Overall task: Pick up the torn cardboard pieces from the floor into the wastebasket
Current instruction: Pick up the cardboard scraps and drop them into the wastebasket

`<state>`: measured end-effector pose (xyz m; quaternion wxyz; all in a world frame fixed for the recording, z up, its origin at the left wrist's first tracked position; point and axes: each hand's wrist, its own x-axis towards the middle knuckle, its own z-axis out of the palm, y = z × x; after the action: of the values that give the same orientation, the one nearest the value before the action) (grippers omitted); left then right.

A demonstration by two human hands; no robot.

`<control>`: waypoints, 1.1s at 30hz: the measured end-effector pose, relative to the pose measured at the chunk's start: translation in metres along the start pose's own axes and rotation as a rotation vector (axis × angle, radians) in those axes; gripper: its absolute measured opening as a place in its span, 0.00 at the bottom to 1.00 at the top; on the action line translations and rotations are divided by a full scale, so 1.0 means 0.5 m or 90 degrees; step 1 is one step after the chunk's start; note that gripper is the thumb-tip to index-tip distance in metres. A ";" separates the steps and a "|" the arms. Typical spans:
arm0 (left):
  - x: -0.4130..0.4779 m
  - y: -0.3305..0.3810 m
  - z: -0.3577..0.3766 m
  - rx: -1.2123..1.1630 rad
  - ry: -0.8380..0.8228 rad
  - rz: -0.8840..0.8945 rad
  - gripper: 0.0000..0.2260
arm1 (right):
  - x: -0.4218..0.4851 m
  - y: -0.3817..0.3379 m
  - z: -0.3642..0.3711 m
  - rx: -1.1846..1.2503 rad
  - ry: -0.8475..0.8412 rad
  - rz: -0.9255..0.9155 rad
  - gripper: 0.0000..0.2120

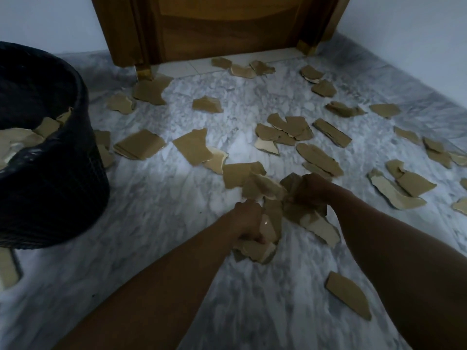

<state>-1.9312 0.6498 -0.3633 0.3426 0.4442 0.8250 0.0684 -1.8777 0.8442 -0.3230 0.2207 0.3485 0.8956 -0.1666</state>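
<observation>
Both hands are down on the pale grey marble floor (156,203), scooping up a small heap of torn brown cardboard pieces (275,213). The left hand (249,223) is curled shut on some scraps at the near side of the heap. The right hand (312,190) is closed on a bunch at the far side. This looks like the gathering step, with the load not yet lifted.

Next, the hands probably need to squeeze the heap together, lift it, and carry it left to the round black mesh wastebasket (50,152). It stands well apart from the heap and already has some brown pieces inside. Loose bits could slip out on the way.

Many more scraps lie all over the floor, up to the brown wooden door (227,29) and along the white wall (409,34). One curved piece (347,295) sits alone near the right arm. Nothing blocks the way to the basket, but a lot of the job looks left to do.
</observation>
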 end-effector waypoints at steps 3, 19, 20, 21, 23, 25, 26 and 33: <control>0.012 0.002 0.004 -0.009 0.017 -0.020 0.33 | 0.011 0.002 0.003 -0.011 -0.024 0.003 0.29; -0.088 -0.026 -0.001 -0.184 0.041 -0.121 0.31 | -0.068 -0.070 -0.060 -0.019 -0.039 -0.061 0.46; -0.097 -0.025 -0.029 -0.215 0.099 -0.111 0.28 | -0.079 -0.093 -0.088 -0.038 -0.015 -0.077 0.43; -0.109 -0.019 -0.067 -0.243 0.165 -0.097 0.25 | -0.092 -0.120 -0.122 -0.050 0.020 -0.096 0.40; -0.136 -0.009 -0.165 -0.234 0.267 -0.083 0.21 | -0.124 -0.177 -0.201 0.000 0.095 -0.125 0.37; -0.190 -0.007 -0.277 -0.217 0.355 -0.080 0.17 | -0.166 -0.241 -0.284 0.074 0.170 -0.176 0.34; -0.225 -0.013 -0.334 -0.197 0.402 -0.079 0.15 | -0.190 -0.275 -0.324 0.119 0.202 -0.210 0.32; -0.573 -0.143 -0.581 -0.220 0.501 -0.224 0.10 | -0.335 -0.584 -0.414 0.361 0.236 -0.398 0.24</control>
<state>-2.0560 0.4397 -0.0289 0.0789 0.1742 0.9315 0.3095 -2.0288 0.6407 -0.0201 -0.1080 0.1319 0.9011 -0.3988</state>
